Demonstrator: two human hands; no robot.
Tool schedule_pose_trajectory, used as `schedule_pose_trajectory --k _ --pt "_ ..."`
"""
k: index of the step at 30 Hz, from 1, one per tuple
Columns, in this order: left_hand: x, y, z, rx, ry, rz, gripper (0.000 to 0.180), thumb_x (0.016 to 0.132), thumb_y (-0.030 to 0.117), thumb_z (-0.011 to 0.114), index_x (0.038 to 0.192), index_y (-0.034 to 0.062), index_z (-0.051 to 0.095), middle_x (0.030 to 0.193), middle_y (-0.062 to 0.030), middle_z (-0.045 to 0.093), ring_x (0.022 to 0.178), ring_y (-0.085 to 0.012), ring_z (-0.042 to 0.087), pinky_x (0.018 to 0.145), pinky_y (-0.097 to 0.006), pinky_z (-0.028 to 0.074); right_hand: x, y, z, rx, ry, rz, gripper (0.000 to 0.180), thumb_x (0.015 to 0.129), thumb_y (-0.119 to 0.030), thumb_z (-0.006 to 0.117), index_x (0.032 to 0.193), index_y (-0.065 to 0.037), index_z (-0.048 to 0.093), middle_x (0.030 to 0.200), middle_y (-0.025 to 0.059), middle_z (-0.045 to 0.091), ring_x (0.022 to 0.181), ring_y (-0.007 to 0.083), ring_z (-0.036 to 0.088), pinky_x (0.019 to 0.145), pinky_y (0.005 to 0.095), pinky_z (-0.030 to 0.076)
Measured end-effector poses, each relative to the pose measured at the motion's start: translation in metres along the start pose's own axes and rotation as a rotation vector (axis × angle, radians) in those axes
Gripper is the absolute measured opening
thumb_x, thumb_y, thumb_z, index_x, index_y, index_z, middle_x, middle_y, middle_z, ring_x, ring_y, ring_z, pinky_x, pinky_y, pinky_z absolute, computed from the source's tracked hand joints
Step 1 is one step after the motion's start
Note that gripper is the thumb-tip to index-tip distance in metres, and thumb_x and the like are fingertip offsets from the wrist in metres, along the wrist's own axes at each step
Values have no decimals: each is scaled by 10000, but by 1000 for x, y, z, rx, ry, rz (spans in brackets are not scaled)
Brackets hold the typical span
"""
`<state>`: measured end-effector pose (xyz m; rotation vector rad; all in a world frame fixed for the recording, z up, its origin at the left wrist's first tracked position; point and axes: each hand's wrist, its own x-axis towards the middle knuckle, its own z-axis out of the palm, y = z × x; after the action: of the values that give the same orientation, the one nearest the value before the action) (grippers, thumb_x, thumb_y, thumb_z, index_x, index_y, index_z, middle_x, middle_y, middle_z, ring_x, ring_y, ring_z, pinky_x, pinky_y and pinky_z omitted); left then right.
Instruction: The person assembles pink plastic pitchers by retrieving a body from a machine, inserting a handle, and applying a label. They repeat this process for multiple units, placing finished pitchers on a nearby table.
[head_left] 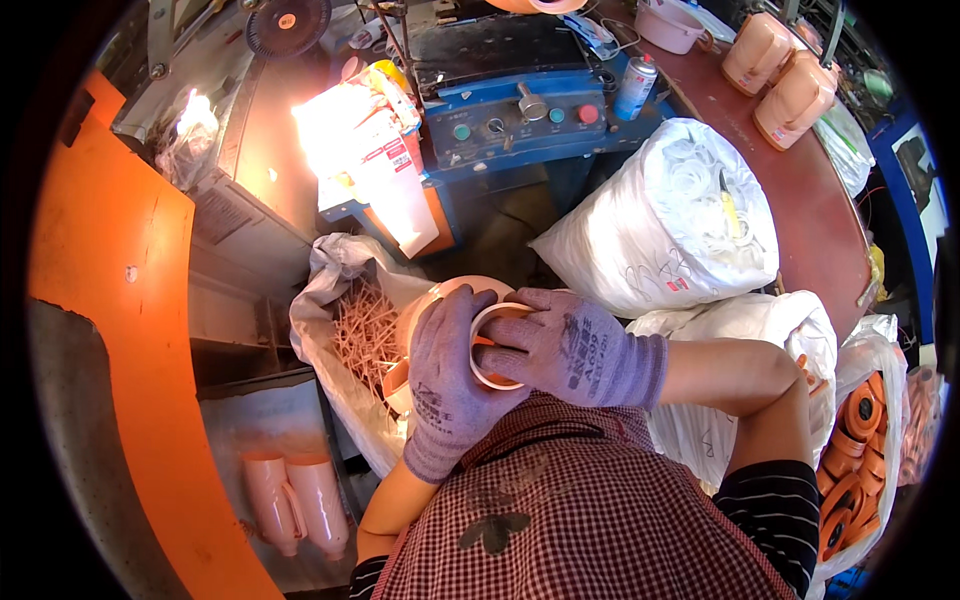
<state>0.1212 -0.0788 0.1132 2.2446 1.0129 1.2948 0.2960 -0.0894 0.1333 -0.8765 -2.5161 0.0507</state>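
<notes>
Peach container (pixel 406 325) by the white sack's (pixel 350 402) right edge
Left hand (pixel 448 350) grips its wall; right hand (pixel 570 345) dips fingers inside, whether pinching we cannot tell — a loosened left grip could, we judge, let it slip.

Lavender gloves (pixel 450 365) with dark print and a white-rimmed container (pixel 482 350), orange inside, at centre; maroon-and-white checked apron (pixel 600 510) below; white-striped black sleeve (pixel 765 515), lower right; orange panel (pixel 130 240), left; blue control panel (pixel 500 148), top.
</notes>
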Motion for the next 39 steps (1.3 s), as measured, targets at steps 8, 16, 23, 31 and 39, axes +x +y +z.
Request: schedule_pose_trajectory --k 8,16,23,31,39 --pt "4 -2 2 -3 -71 -6 710 584 259 891 1158 7 558 1039 -153 643 979 -347 635 890 -440 497 7 12 -17 1056 -171 604 176 872 -104 617 1042 -73 645 960 44 670 931 206 658 846 315 538" --pt "11 -12 1 -9 -171 26 993 538 268 948 1347 -32 456 1194 -197 636 1084 -386 630 934 -466 509 24 43 -5 11 -174 -244 53 891 -116 592 894 -114 645 819 13 674 760 196 651 743 303 523" --pt "30 -11 -1 -117 -236 0 773 538 235 929 1182 17 561 1064 -165 640 992 -364 640 883 -455 509 33 47 -28 254 -597 -67 94 840 -106 645 931 -86 655 845 42 691 828 222 693 810 348 540" --pt "33 -25 -38 -159 -97 -225 733 630 161 891 1239 11 510 1109 -154 637 1055 -299 640 882 -402 525 79 75 -102 -68 -194 -113 292 808 -180 695 1077 -89 624 1050 125 630 1001 319 622 914 424 489" --pt "21 -31 -85 -105 26 -308 1044 604 96 882 1471 -41 317 1257 -169 596 1188 -286 586 999 -388 492 123 260 -97 -986 449 327 504 778 -239 726 1255 -162 585 1369 161 503 1273 350 455 1026 510 368"
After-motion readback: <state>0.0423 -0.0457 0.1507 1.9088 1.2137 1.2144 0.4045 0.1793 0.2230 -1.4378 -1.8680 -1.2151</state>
